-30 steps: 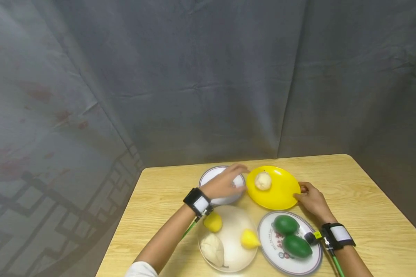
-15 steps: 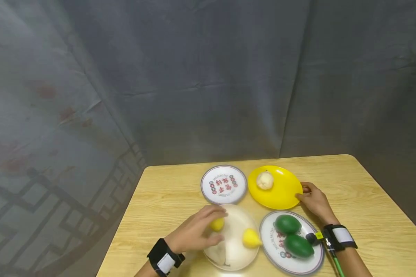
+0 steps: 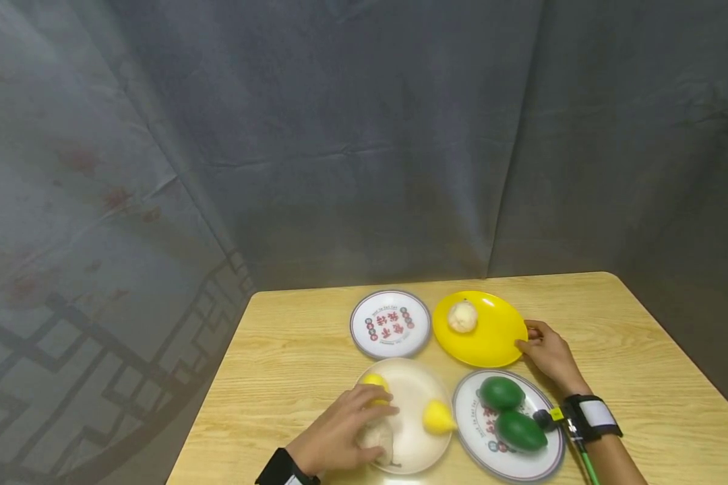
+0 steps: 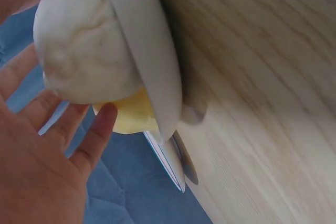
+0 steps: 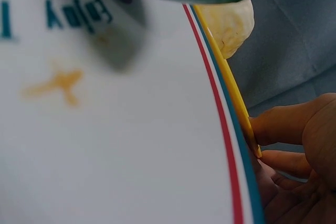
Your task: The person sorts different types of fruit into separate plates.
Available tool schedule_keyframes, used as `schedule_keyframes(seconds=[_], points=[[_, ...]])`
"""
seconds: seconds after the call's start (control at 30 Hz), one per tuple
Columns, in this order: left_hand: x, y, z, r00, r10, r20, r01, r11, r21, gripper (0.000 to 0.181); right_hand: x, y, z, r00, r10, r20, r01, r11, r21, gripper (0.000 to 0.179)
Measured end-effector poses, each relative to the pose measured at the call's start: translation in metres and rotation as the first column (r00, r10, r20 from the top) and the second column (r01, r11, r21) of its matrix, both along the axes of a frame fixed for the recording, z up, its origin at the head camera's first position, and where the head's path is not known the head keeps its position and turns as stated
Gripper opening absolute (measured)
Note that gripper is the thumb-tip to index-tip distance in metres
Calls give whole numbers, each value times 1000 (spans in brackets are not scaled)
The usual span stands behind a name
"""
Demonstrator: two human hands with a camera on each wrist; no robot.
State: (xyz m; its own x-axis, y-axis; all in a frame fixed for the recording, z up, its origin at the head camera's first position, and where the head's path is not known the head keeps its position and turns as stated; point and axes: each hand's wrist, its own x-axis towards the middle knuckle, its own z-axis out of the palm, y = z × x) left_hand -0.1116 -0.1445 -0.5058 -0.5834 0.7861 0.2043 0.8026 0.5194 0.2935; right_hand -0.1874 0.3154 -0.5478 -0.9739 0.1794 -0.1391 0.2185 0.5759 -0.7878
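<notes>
My left hand [image 3: 340, 431] spreads over the cream plate [image 3: 415, 384], fingers and thumb around a large off-white, lumpy round thing [image 4: 84, 40]. Just past it a yellow fruit [image 3: 374, 380] sits partly hidden by those fingers. A yellow lemon [image 3: 439, 417] with a pointed tip lies at the plate's right side. Over on the right, my right hand [image 3: 549, 353] pinches the rim of a yellow plate [image 3: 491, 340] between thumb and fingers. That plate bears a small pale, lumpy ball [image 3: 462, 316].
A white plate [image 3: 390, 350] with red lettering stands at the back, left of the yellow one. Two green oval fruits, one nearer [image 3: 520, 432] and one farther [image 3: 501, 393], lie on another white plate [image 3: 470, 444] at the front right. Grey cloth [image 3: 364, 168] hangs behind the wooden table [image 3: 291, 337].
My left hand has come back from beside the yellow plate, over the cream plate and down to the off-white lumpy thing. The right hand keeps its pinch on the yellow plate's rim.
</notes>
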Motion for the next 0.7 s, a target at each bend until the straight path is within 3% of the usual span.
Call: schedule_keyframes(seconds=[0.2,0.33,0.57,0.7], points=[[6,-1,-3,997,-63,-49,61,998,-27,44,1,-1,0,1000,-1,-3,1,1000,-4,70],[10,-4,-4,995,-76,-62,75,997,-27,45,1,0,-1,1000,-5,-4,5,1000,-8,70],[9,-7,-2,997,-69,41,69,998,-13,50,0,1,-2,1000,5,-20,-5,1000,-3,70],[6,-5,5,993,-87,74,89,996,-12,48,0,0,-3,999,12,-30,-12,1000,0,68]])
